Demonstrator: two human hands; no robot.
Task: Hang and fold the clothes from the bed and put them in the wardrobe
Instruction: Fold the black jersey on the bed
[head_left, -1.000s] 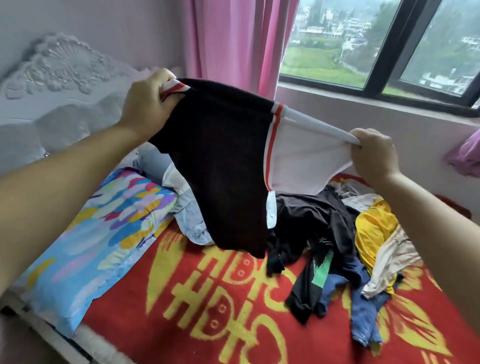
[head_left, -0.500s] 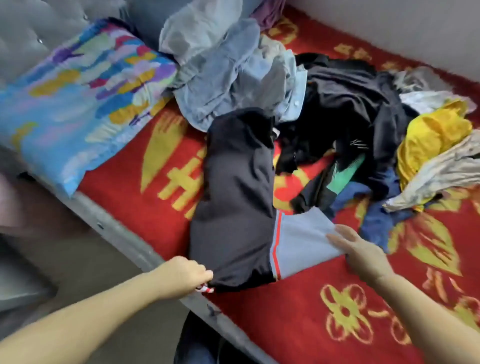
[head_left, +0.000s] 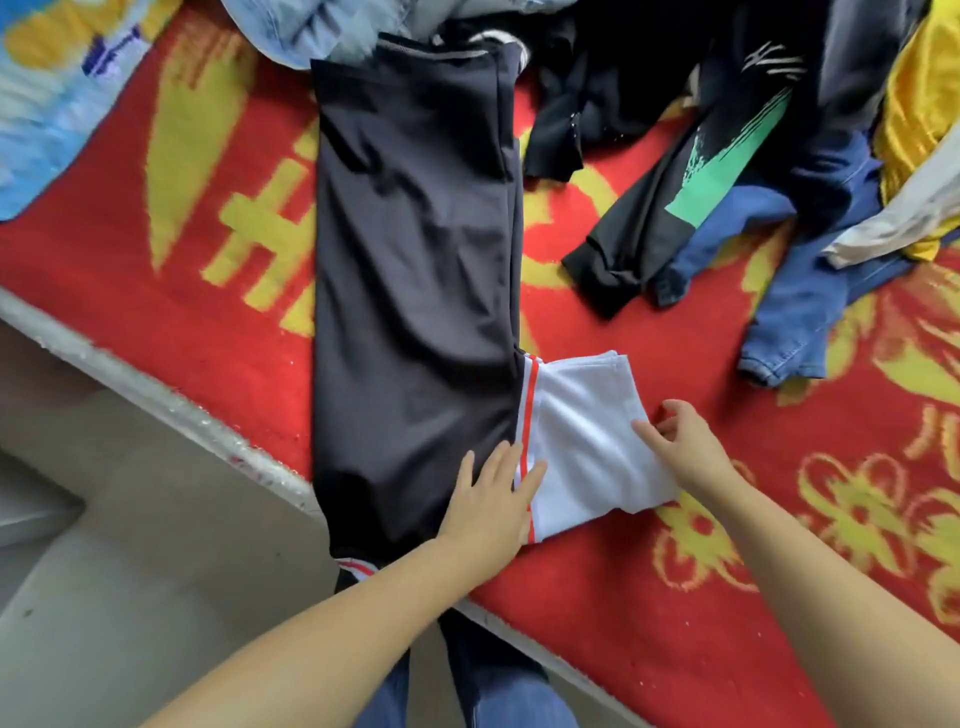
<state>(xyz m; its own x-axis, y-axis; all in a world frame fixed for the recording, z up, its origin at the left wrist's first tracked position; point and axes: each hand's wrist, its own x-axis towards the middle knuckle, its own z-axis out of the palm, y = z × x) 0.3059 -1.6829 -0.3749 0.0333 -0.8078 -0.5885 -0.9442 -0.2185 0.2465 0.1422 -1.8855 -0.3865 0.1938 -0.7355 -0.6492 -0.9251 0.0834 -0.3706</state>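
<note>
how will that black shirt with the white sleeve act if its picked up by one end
Probably floppy: the black shirt lies flat with soft creases. It looks thin, so likely light. The white sleeve, under the right hand, would likely flop open; the left hand presses flat.

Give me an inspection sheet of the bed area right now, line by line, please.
Surface: red blanket with yellow patterns covering the bed.
Job's things: black garment with a white sleeve and red stripes, laid flat, its bottom end over the bed's edge.
Clutter: unfolded clothes pile at upper right: black, blue, yellow, off-white; pale blue clothing at top.
Grippers: left hand pressed flat at the stripe seam; right hand pinching the sleeve's edge.
Cables: nothing seen.
Surroundings: colourful pillow at upper left; grey floor beside the bed.
</note>
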